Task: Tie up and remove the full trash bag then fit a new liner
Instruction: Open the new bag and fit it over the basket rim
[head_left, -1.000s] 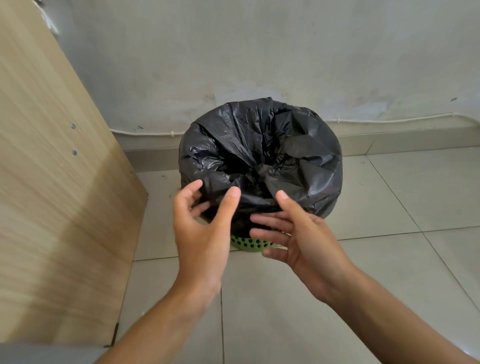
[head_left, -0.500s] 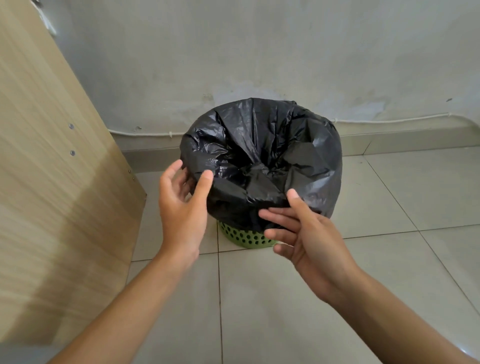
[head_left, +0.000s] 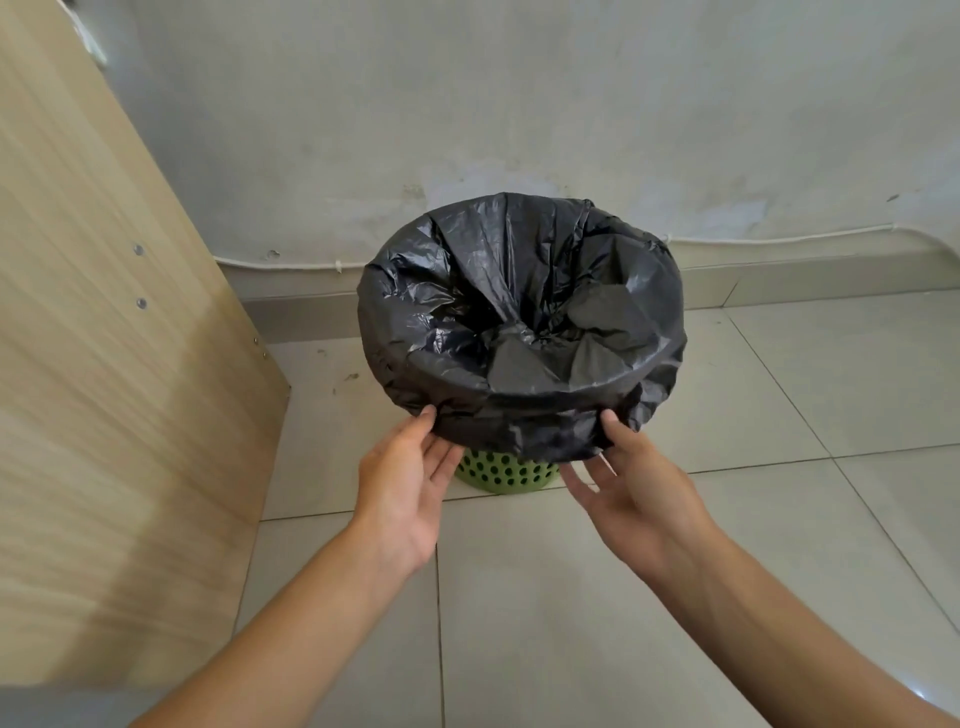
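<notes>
The left hand (head_left: 405, 493) and the right hand (head_left: 634, 499) each have straight fingers touching the hem of the black liner (head_left: 519, 332), which is folded over the green bin (head_left: 506, 470) on the floor. Fitting looks nearly done. Next, smooth the hem down evenly.

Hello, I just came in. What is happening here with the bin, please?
A person is fitting a black trash bag into a small green perforated bin that stands on the tiled floor near a wall. The bag is folded over the rim and hangs down the outside. Both hands are at the near hem: the left hand and the right hand touch its lower edge with straight fingers. A wooden panel stands to the left.
</notes>
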